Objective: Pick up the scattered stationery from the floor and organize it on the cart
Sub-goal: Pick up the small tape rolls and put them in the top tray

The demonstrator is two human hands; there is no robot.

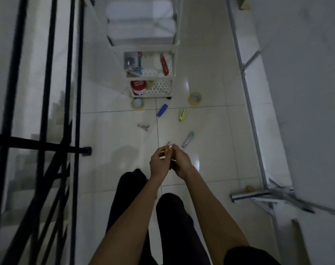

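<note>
My left hand (pixel 159 163) and my right hand (pixel 179 162) meet above the tiled floor and together hold a small bundle of pens (pixel 168 147) with red and yellow tips. On the floor lie a blue cutter (pixel 162 110), a yellow stapler (pixel 182 115), a grey-green cutter (pixel 188 139), a small metal clip item (pixel 143 127) and two tape rolls (pixel 137 104) (pixel 194 98). The white tiered cart (pixel 173 60) stands ahead with stationery on its middle shelf and a red tin (pixel 138 87) on the lowest shelf.
A black metal railing (pixel 74 92) with stairs behind it runs along the left. A grey metal frame (pixel 249 104) and a white wall line the right. My dark-trousered legs (pixel 168 217) are below my hands. White bundles sit on the cart's top shelf.
</note>
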